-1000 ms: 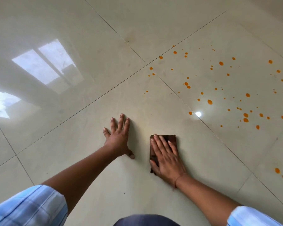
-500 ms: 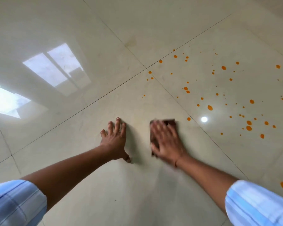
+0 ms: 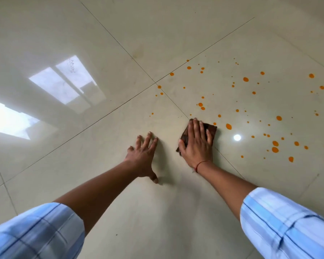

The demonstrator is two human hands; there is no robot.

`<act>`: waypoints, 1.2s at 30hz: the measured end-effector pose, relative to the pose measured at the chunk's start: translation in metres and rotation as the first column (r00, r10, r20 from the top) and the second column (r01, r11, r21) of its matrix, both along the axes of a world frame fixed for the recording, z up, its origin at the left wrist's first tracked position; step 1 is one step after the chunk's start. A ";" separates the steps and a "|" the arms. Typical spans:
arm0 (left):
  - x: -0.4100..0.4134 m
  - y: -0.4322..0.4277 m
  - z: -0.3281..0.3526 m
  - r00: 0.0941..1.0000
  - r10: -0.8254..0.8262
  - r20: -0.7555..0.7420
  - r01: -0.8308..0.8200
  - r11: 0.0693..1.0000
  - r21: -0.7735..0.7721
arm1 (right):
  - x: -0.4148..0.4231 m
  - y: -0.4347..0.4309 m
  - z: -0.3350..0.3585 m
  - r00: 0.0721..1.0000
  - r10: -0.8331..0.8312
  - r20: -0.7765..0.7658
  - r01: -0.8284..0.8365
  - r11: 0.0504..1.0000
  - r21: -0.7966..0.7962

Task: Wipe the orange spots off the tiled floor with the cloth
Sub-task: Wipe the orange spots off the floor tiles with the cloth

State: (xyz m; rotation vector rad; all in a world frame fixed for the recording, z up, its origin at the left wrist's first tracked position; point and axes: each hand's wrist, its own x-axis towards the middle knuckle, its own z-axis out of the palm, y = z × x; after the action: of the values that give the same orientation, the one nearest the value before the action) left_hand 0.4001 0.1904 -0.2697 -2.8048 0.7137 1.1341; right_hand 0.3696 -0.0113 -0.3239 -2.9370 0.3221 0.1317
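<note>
Dark brown cloth (image 3: 211, 128) flat on tiled floor (image 3: 157, 34), lying across tile joint. Right hand (image 3: 196, 144) flat on top of cloth, fingers straight and close together, pressing down; cloth's far-right corner and left edge peek out. Nearest of orange spots (image 3: 228, 126) just right of cloth; many more scattered farther right and beyond. Left hand (image 3: 141, 157) just left of cloth, palm on bare floor, fingers spread wide, holding nothing. Red thread (image 3: 201, 163) on right wrist. Bright window reflection (image 3: 67, 85) well left of cloth.
</note>
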 end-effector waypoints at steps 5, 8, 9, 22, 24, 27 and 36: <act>0.013 0.051 0.006 0.986 0.153 0.070 -0.151 0.988 -0.030 | -0.087 0.085 -0.003 0.889 0.455 0.040 -0.456 0.879 0.135; 0.008 0.103 0.006 0.969 0.245 0.032 -0.246 0.968 0.048 | -0.041 0.107 -0.003 0.880 0.474 0.038 -0.475 0.875 0.098; 0.006 0.114 0.004 0.970 0.243 0.031 -0.244 0.969 0.048 | -0.018 0.109 -0.003 0.900 0.436 0.027 -0.436 0.896 0.080; 0.008 0.112 -0.008 0.976 0.219 -0.006 -0.218 0.974 0.067 | 0.011 0.083 -0.006 0.964 0.264 0.020 -0.265 0.959 0.104; 0.010 0.107 -0.005 0.979 0.202 0.003 -0.202 0.975 0.090 | -0.020 0.088 -0.002 0.969 0.246 0.008 -0.245 0.959 0.144; 0.023 0.078 0.015 0.994 0.108 0.023 -0.110 0.985 0.130 | -0.068 0.094 0.002 0.945 0.328 -0.018 -0.317 0.926 0.205; 0.110 -0.017 0.078 0.963 -0.269 0.012 0.258 0.936 0.239 | 0.028 0.022 0.010 0.977 0.177 -0.119 -0.160 0.977 0.144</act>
State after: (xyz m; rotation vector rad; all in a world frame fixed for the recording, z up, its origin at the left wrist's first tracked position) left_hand 0.5096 0.1736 -0.1913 -2.4419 0.8582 1.0295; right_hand 0.3976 0.0104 -0.3138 -2.8238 0.0769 0.3565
